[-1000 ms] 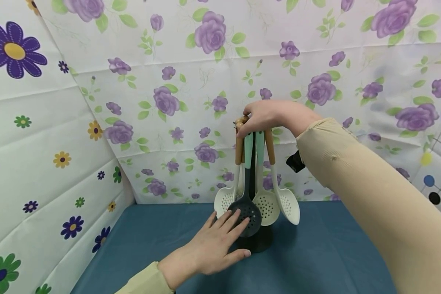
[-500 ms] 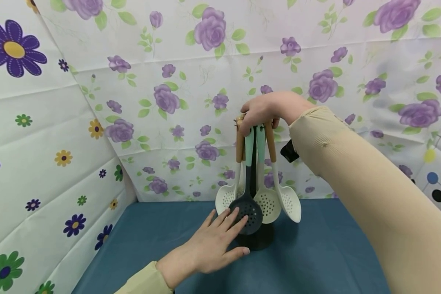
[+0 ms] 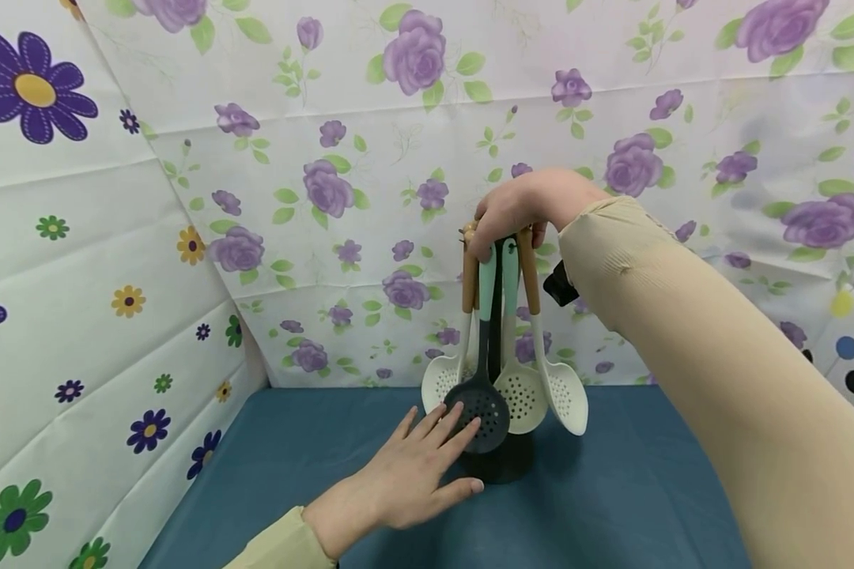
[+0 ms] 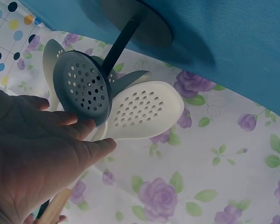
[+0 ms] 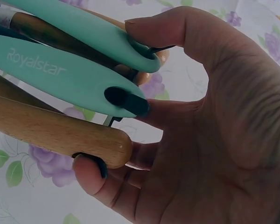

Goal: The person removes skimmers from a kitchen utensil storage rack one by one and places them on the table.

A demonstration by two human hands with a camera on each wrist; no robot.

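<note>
Several slotted utensils hang on a dark stand (image 3: pixel 504 468). My right hand (image 3: pixel 523 207) grips the top of this bunch from above. In the right wrist view my thumb presses the end of a mint-green handle (image 5: pixel 84 30), and curled fingers reach round a wooden handle (image 5: pixel 60 130) on the other side. Low in front, my left hand (image 3: pixel 406 482) is spread, fingertips at the dark round skimmer (image 3: pixel 496 431). White skimmers, such as this one (image 4: pixel 144 109), hang around it. The stand's top hooks are mostly hidden by my right hand.
A blue cloth (image 3: pixel 313 442) covers the table under the stand. Behind rises a floral sheet (image 3: pixel 370 276), close to the utensils, and another patterned sheet (image 3: pixel 85 261) closes off the left side.
My right wrist has shifted slightly up and left over the handles, and fingers now show behind them. My left hand stays in place. The head view has moved slightly.
</note>
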